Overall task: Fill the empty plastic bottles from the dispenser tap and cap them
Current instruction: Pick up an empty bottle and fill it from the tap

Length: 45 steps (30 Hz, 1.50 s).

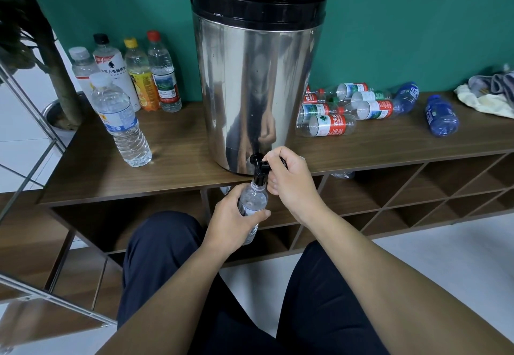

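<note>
While the left hand [233, 222] grips a clear bottle [251, 204] with its mouth under the black tap [259, 166], the right hand [289, 178] pinches the tap lever. The steel dispenser [257, 76] stands on the wooden shelf [172, 160] (capped bottles [130, 82] on its left, empty bottles [350, 107] lying on its right).

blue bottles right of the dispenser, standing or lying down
Lying down. Both blue bottles rest on their sides on the wooden shelf top, right of the steel dispenser, one beside the heap of clear bottles.
</note>
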Tool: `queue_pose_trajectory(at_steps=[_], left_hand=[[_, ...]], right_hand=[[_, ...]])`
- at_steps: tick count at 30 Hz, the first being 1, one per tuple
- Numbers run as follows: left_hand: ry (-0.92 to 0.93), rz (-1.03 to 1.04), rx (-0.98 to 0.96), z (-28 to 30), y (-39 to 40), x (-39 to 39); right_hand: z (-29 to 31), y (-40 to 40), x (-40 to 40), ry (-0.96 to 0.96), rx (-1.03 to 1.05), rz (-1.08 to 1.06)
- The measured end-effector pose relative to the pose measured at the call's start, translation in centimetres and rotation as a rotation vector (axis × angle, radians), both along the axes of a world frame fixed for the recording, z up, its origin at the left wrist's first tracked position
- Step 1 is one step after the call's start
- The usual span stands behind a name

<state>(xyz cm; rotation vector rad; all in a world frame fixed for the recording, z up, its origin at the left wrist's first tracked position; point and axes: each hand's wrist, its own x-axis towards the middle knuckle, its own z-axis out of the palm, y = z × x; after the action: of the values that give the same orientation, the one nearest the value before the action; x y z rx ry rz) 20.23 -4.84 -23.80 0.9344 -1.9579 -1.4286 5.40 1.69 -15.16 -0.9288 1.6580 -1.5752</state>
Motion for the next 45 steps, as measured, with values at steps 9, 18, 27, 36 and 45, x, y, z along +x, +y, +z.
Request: queue_pose_trajectory(at_steps=[9,18,27,36,45], left_hand=[[0.02,-0.001,0.002,-0.19,-0.06,-0.03],[0.022,-0.001,-0.002,-0.13,-0.03,0.01],[0.02,0.006,-0.002,-0.12,-0.01,-0.02],[0.018,0.003,-0.002,0.06,0.08,0.01],[0.028,-0.002,0.023,-0.11,0.23,-0.22]], right_hand=[[0.09,0.02,0.17,-0.004,-0.009,0.0],[-0.05,-0.03,0.11,0.001,-0.014,-0.006],[-0.05,-0.02,0.17,0.0,-0.011,-0.011],[-0.04,-0.05,0.18,-0.004,-0.015,-0.009],[0.1,0.03,0.29,0.011,-0.001,-0.017]])
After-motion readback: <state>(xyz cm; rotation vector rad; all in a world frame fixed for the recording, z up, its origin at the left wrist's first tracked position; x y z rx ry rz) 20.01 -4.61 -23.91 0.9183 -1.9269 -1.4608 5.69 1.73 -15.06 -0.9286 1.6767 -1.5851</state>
